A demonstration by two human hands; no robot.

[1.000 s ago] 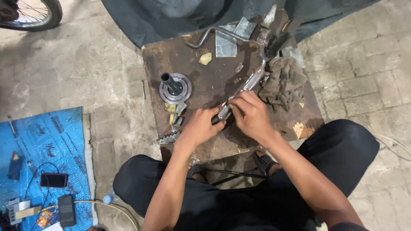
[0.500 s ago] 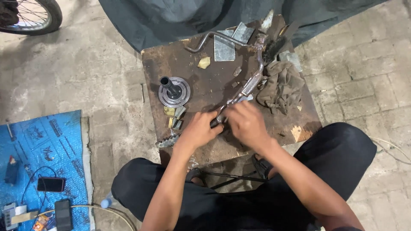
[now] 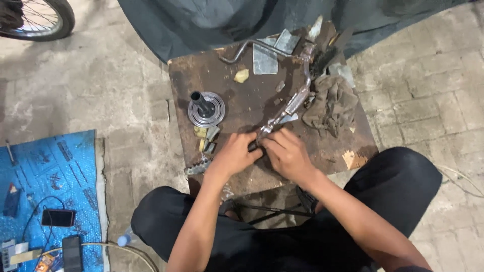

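Rusty counter carries all parts. Bent chrome lever lies diagonally across it, lower end now drawn in under both hands since a second ago. Left hand and right hand close together, clamped on that end. Grey rag lies right of the lever; flanged hub left.

Both bare forearms reach up from the lower part of the frame and converge at its centre. The left hand lies palm down, fingers curled in toward the right. The right hand sits just beside it, knuckles up, its fingers bent and touching the left's fingertips.
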